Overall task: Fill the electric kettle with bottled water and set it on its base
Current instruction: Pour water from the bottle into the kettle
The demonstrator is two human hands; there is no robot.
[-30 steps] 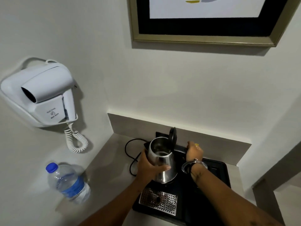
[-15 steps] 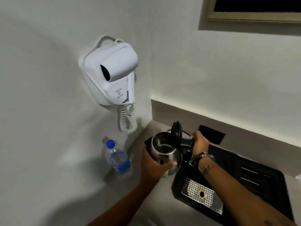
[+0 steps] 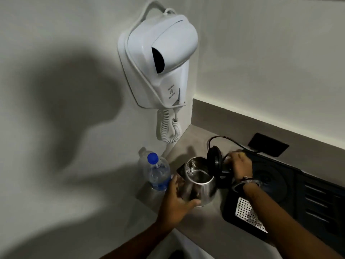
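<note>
The steel electric kettle (image 3: 200, 187) sits on the grey counter just left of the black tray, its black lid (image 3: 214, 156) flipped up. My left hand (image 3: 177, 200) cups the kettle's left side and bottom. My right hand (image 3: 239, 164) grips the black handle behind the lid. A clear water bottle (image 3: 158, 173) with a blue cap and blue label stands upright to the left of the kettle, near my left fingers. The round kettle base (image 3: 268, 179) lies on the tray, right of my right wrist, with nothing on it.
A black tray (image 3: 308, 206) with a perforated metal drip plate (image 3: 246, 212) fills the counter's right side. A black cord (image 3: 224, 140) loops behind the kettle. A white wall-mounted hair dryer (image 3: 162, 60) with a coiled cord hangs above the bottle. The counter's front edge runs below my arms.
Both hands have carried the kettle left, off the tray, and down onto the counter beside the bottle. The view has swung left and down.
</note>
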